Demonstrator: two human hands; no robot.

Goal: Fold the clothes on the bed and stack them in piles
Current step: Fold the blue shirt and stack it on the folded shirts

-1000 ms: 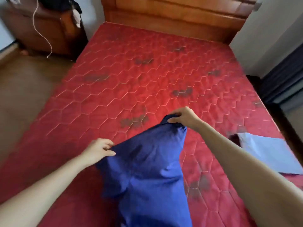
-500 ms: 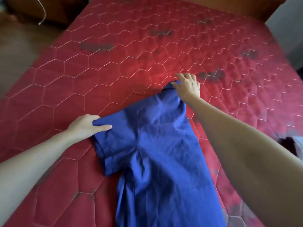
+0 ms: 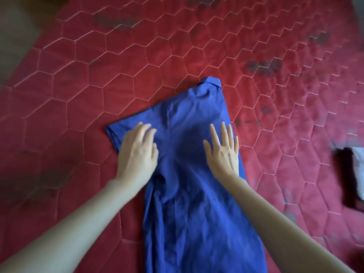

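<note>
Two hands — left hand (image 3: 137, 154), right hand (image 3: 223, 154) — apparently flat, blue shirt (image 3: 193, 194)

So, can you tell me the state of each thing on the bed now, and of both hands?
Blue shirt: flat on the mattress, folded lengthwise, sleeve out to the left.
Left hand: open, on the sleeve.
Right hand: open, fingers spread on the shirt.
White cloth: at the right edge, blurred.

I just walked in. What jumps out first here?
A blue shirt lies flat in the middle of a red quilted mattress, collar pointing away. Both hands rest open on it, the left hand over the sleeve, the right hand near the opposite edge.
</note>
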